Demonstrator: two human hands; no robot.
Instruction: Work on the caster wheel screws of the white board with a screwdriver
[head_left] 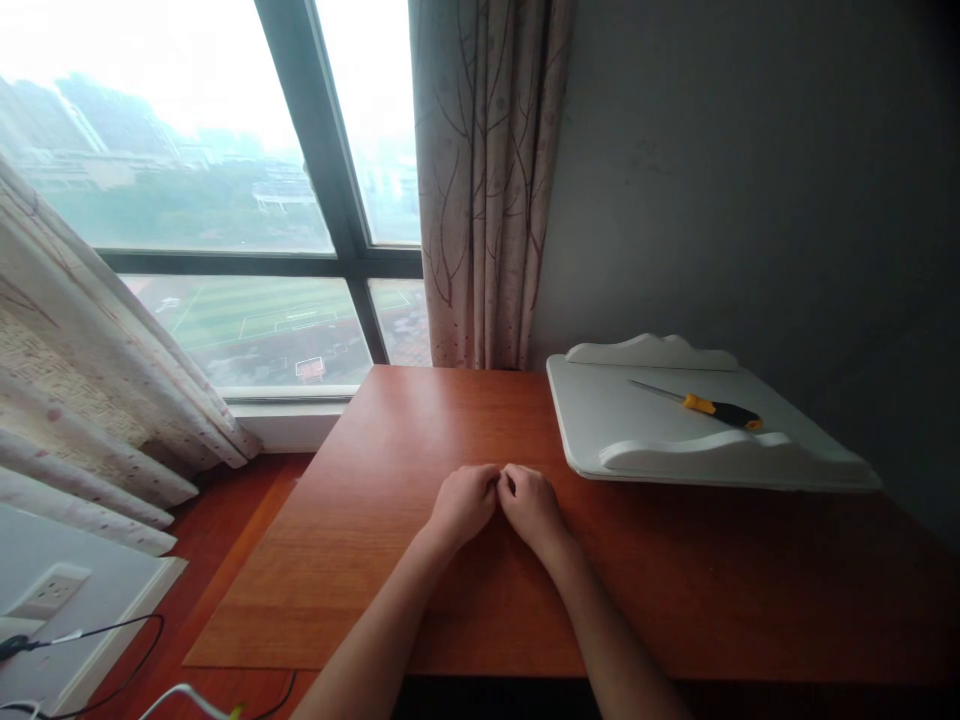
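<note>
My left hand and my right hand rest side by side on the reddish wooden table, knuckles touching. Both are curled into loose fists and nothing shows in either. To the right, a white board with two scalloped white pieces lies on the table near the wall. A screwdriver with a yellow and black handle lies on top of that board, an arm's reach beyond my right hand.
A large window fills the left and back, with patterned curtains at its right edge and another at the far left. A grey wall stands behind the table. A white surface with a socket and cables sits low at left.
</note>
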